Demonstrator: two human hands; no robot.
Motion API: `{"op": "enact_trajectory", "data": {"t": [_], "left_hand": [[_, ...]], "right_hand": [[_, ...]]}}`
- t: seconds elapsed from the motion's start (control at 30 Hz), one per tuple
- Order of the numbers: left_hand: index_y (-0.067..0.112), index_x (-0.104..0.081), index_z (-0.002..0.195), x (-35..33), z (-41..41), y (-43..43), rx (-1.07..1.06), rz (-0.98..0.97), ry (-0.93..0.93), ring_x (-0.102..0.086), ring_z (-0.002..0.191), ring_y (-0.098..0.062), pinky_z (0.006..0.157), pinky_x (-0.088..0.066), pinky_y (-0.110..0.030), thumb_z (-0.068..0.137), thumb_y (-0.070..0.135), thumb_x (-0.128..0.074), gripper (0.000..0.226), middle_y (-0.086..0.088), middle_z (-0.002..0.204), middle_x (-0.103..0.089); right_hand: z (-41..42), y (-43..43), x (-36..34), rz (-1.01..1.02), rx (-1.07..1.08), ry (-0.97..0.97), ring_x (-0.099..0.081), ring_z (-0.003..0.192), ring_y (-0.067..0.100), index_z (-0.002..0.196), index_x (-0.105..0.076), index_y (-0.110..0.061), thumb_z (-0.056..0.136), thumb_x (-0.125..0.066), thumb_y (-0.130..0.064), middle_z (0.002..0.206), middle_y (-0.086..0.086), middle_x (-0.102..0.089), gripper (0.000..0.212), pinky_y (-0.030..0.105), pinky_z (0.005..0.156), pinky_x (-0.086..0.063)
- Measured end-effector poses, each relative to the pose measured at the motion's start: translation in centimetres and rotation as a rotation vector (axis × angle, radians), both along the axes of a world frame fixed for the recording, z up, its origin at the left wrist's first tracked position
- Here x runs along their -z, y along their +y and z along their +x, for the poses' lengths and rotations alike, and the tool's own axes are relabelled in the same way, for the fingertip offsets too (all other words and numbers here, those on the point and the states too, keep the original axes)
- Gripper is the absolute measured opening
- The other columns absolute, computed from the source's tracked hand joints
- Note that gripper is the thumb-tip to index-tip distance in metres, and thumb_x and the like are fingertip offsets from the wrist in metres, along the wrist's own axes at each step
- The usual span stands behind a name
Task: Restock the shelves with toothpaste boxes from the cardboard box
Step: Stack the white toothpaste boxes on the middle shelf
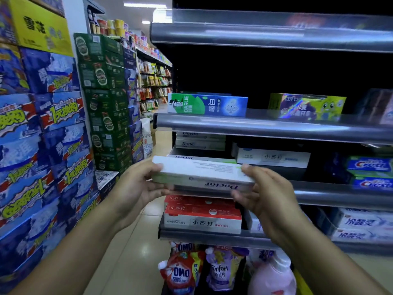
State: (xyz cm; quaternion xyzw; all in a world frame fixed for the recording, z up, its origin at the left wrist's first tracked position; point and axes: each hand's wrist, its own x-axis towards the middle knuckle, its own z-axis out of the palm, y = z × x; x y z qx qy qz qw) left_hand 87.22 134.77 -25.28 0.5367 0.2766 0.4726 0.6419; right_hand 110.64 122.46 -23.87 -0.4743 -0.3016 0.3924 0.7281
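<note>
Closest to me, the left hand (136, 186) is clamped on the left end of a small stack of white toothpaste boxes (200, 172), thumb on top and fingers underneath. The right hand (268, 192) pinches the opposite end the same way. Gripping both ends, I judge, holds the long boxes square and level so they can slide in flat. The lower one shows "Doctor" upside down, so I may need to turn it before it goes in.

Just beyond the fingertips, at about the same height, the matching Doctor stack (200, 143) sits on its shelf (340, 194); I reckon these belong there. Below the hands lie red boxes (202, 211), faces outward. Further along, to the right of the right hand, are Crest boxes (370, 165). Above the hands a Darlie box (207, 104) lies lengthwise at the shelf front, label out for shoppers. Far to the left of the left hand stand green beer cartons (104, 81). The cardboard box is not in view.
</note>
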Motion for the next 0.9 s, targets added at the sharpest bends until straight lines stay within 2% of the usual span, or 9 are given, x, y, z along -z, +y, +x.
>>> {"op": "enact_trajectory", "data": {"t": [0.1, 0.2, 0.33, 0.43, 0.53, 0.6, 0.7, 0.8, 0.9], "left_hand": [[0.01, -0.067, 0.124, 0.0, -0.2, 0.2, 0.06, 0.056, -0.029, -0.069, 0.08, -0.029, 0.069, -0.062, -0.032, 0.084, 0.021, -0.06, 0.042, -0.024, 0.106, -0.072], [0.007, -0.064, 0.127, 0.1, 0.2, 0.3, 0.0, 0.093, 0.016, -0.07, 0.078, -0.026, 0.066, -0.061, -0.03, 0.096, 0.012, -0.057, 0.032, -0.025, 0.109, -0.074], [0.013, -0.069, 0.122, 0.1, 0.5, 0.1, -0.047, 0.106, 0.078, -0.069, 0.077, -0.022, 0.065, -0.059, -0.028, 0.101, 0.011, -0.054, 0.026, -0.018, 0.107, -0.077], [0.019, -0.076, 0.113, 0.4, 0.1, 0.2, -0.083, 0.191, 0.209, -0.064, 0.088, -0.022, 0.071, -0.047, -0.033, 0.1, 0.01, -0.056, 0.026, -0.013, 0.111, -0.077], [0.036, -0.081, 0.103, 0.8, -0.9, 0.1, -0.056, 0.298, 0.421, -0.065, 0.087, -0.01, 0.075, -0.045, -0.03, 0.092, 0.014, -0.066, 0.029, 0.0, 0.106, -0.079], [0.043, -0.08, 0.102, 0.9, -1.3, -0.5, 0.06, 0.372, 0.593, -0.07, 0.09, 0.003, 0.081, -0.051, -0.024, 0.089, 0.023, -0.07, 0.026, 0.011, 0.104, -0.079], [0.046, -0.076, 0.107, 0.4, -0.8, -1.1, 0.05, 0.498, 0.793, -0.071, 0.097, 0.0, 0.084, -0.056, -0.035, 0.074, 0.06, -0.075, 0.036, 0.02, 0.105, -0.076], [0.056, -0.073, 0.102, -1.4, 0.0, -1.6, -0.085, 0.623, 0.748, -0.067, 0.091, 0.008, 0.073, -0.053, -0.028, 0.066, 0.078, -0.072, 0.042, 0.029, 0.102, -0.071], [0.05, -0.073, 0.106, -3.1, 0.6, -1.9, -0.103, 0.655, 0.715, -0.067, 0.09, 0.005, 0.075, -0.054, -0.033, 0.063, 0.088, -0.068, 0.057, 0.024, 0.103, -0.072]], "right_hand": [[0.4, 0.1, -0.6, -0.099, -0.068, 0.097, -0.073, 0.063, 0.028, 0.109, -0.069, -0.004, 0.089, -0.076, -0.025, 0.085, 0.02, -0.076, 0.03, 0.026, 0.055, -0.06], [0.8, 0.4, -0.5, -0.135, -0.072, 0.146, -0.072, 0.057, 0.026, 0.114, -0.067, -0.006, 0.09, -0.076, -0.029, 0.083, 0.022, -0.076, 0.034, 0.024, 0.051, -0.058], [1.1, 0.4, -0.4, -0.064, -0.073, 0.164, -0.075, 0.069, 0.029, 0.109, -0.065, -0.008, 0.09, -0.073, -0.039, 0.089, 0.023, -0.077, 0.037, 0.028, 0.058, -0.061], [1.0, 0.1, -0.1, 0.025, -0.098, 0.04, -0.077, 0.087, 0.032, 0.109, -0.064, -0.006, 0.078, -0.082, -0.025, 0.099, 0.018, -0.077, 0.04, 0.032, 0.072, -0.062], [1.1, -0.2, -0.3, 0.115, -0.024, -0.123, -0.077, 0.088, 0.032, 0.109, -0.061, -0.002, 0.078, -0.08, -0.004, 0.098, 0.018, -0.077, 0.036, 0.032, 0.071, -0.063], [1.2, -0.6, -1.4, 0.16, 0.006, -0.26, -0.076, 0.088, 0.033, 0.104, -0.062, -0.002, 0.075, -0.082, -0.009, 0.093, 0.017, -0.077, 0.036, 0.035, 0.071, -0.063], [1.6, -1.1, -3.9, 0.224, 0.012, -0.44, -0.075, 0.081, 0.028, 0.103, -0.063, -0.002, 0.068, -0.084, -0.02, 0.09, 0.015, -0.078, 0.045, 0.032, 0.066, -0.061], [2.4, -1.6, -6.6, 0.268, -0.012, -0.538, -0.076, 0.08, 0.03, 0.105, -0.061, -0.001, 0.064, -0.085, -0.022, 0.088, 0.016, -0.078, 0.052, 0.031, 0.062, -0.059], [2.8, -2.1, -8.5, 0.299, -0.064, -0.637, -0.074, 0.079, 0.035, 0.101, -0.063, -0.001, 0.062, -0.086, -0.027, 0.088, 0.019, -0.077, 0.052, 0.031, 0.06, -0.057]]}}
